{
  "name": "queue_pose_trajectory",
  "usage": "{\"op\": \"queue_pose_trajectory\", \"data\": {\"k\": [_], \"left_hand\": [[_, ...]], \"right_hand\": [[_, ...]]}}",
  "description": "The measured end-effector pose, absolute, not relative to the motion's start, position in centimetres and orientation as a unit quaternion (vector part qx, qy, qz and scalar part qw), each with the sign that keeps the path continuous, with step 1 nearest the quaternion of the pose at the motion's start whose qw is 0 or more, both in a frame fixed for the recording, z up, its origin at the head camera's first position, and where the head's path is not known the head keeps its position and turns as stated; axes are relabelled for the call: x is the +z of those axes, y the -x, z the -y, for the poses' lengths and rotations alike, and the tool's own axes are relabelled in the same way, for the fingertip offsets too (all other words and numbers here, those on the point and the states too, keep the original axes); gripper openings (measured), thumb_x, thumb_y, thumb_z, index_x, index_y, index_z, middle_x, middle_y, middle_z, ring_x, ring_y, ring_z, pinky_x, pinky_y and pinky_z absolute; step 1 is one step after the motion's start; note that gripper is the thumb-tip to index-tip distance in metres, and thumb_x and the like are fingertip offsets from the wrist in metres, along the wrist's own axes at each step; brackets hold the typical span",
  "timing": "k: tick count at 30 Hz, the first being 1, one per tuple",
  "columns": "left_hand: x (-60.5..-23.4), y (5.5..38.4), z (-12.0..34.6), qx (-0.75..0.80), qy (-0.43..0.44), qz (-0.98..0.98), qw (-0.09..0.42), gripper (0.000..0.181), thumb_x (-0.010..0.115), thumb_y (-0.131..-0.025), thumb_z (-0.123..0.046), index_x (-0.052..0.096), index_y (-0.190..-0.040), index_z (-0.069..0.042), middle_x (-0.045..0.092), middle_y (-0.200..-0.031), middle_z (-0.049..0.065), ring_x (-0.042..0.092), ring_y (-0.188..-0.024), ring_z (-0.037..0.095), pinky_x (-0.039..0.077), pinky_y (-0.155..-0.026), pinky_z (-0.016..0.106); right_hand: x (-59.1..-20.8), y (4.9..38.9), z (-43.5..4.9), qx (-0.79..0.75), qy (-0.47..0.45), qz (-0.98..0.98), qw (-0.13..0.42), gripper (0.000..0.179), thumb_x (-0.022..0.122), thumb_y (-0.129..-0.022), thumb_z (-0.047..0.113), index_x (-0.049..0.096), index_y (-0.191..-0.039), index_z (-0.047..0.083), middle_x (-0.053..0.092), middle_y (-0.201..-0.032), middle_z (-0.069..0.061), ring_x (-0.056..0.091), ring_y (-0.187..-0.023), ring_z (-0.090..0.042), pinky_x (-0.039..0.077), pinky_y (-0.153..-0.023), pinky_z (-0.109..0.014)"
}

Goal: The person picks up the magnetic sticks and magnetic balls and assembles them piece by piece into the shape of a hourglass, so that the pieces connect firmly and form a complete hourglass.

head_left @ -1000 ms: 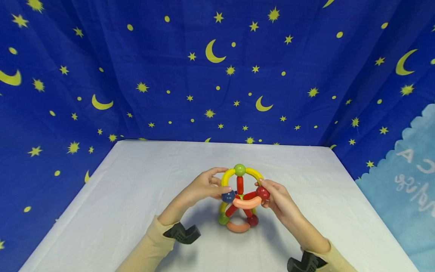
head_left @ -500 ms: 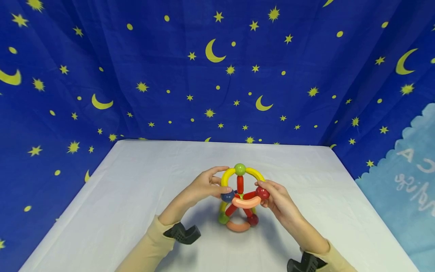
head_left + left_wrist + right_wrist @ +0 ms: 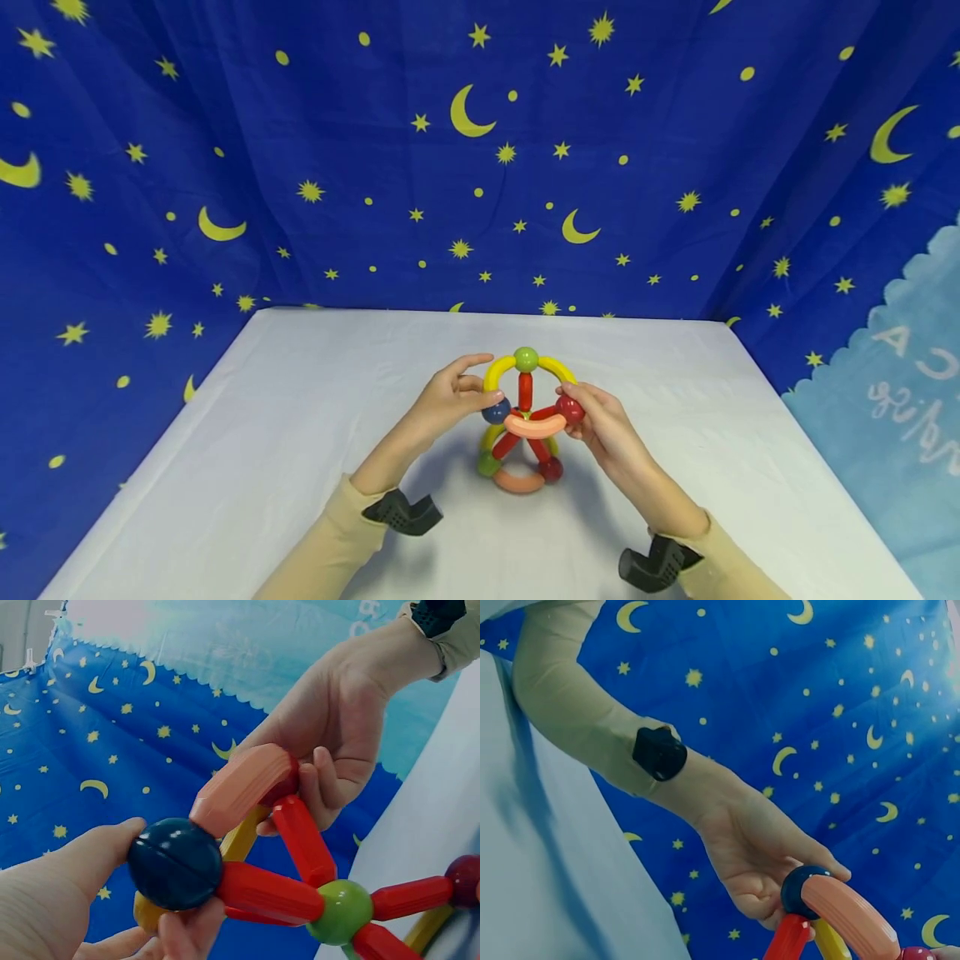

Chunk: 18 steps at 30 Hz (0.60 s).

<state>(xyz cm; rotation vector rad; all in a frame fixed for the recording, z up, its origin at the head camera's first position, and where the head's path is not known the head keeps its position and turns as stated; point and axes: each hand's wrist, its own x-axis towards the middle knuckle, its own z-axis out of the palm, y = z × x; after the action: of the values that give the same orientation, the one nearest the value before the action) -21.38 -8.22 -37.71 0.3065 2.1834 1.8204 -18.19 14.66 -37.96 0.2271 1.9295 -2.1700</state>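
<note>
A ball-and-rod toy structure (image 3: 526, 392) of coloured balls joined by straight and curved rods is in front of me, in two tiers. My left hand (image 3: 444, 406) pinches its dark blue ball (image 3: 176, 864) between thumb and fingers. On the other side my right hand (image 3: 609, 427) grips the red ball (image 3: 570, 409). A salmon curved rod (image 3: 535, 427) links these two balls. Yellow curved rods rise to the green ball (image 3: 527, 359) on top. Red straight rods meet at a middle green ball (image 3: 341, 912). The lower ring has a green ball (image 3: 489, 464) and a dark red ball (image 3: 551, 469).
A white-covered table (image 3: 360, 358) lies beneath. Behind it hangs a blue curtain (image 3: 375, 150) with yellow moons and stars. A light blue cloth (image 3: 900, 392) with white letters hangs at the right. Each wrist wears a black camera (image 3: 405, 512).
Both hands have shifted upward and slightly left in the head view, and the whole structure has moved with them. Their hold on the blue and red balls looks the same.
</note>
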Motion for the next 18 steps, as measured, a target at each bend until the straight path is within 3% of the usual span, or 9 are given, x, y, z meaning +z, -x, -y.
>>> {"op": "queue_pose_trajectory", "data": {"k": [5, 13, 18], "left_hand": [[-38.1, 21.5, 8.1, 0.640, -0.088, -0.755, 0.109, 0.057, 0.071, -0.084, -0.023, 0.048, -0.136, -0.021, 0.068, -0.096, 0.008, 0.062, -0.083, 0.013, 0.050, -0.088, 0.036], [-38.3, 22.0, 8.3, 0.634, -0.107, -0.759, 0.104, 0.046, 0.063, -0.091, -0.022, 0.051, -0.134, -0.013, 0.068, -0.101, 0.014, 0.062, -0.081, 0.010, 0.053, -0.085, 0.037], [-38.4, 22.3, 8.9, 0.600, -0.108, -0.791, 0.048, 0.035, 0.053, -0.097, -0.025, 0.056, -0.129, -0.010, 0.069, -0.105, 0.015, 0.066, -0.085, 0.016, 0.052, -0.088, 0.043]], "right_hand": [[-38.1, 18.8, -14.6, -0.746, -0.082, -0.652, 0.109, 0.029, 0.049, -0.098, 0.026, 0.054, -0.110, 0.001, 0.056, -0.066, 0.006, 0.048, -0.059, -0.008, 0.041, -0.057, -0.017], [-38.0, 19.3, -15.4, -0.721, -0.055, -0.680, 0.119, 0.038, 0.047, -0.099, 0.032, 0.054, -0.113, -0.002, 0.059, -0.068, 0.009, 0.051, -0.059, -0.006, 0.043, -0.059, -0.018], [-38.0, 20.3, -16.2, -0.664, -0.042, -0.744, 0.064, 0.045, 0.044, -0.100, 0.037, 0.052, -0.121, -0.002, 0.060, -0.085, 0.003, 0.056, -0.066, -0.005, 0.047, -0.062, -0.018]]}}
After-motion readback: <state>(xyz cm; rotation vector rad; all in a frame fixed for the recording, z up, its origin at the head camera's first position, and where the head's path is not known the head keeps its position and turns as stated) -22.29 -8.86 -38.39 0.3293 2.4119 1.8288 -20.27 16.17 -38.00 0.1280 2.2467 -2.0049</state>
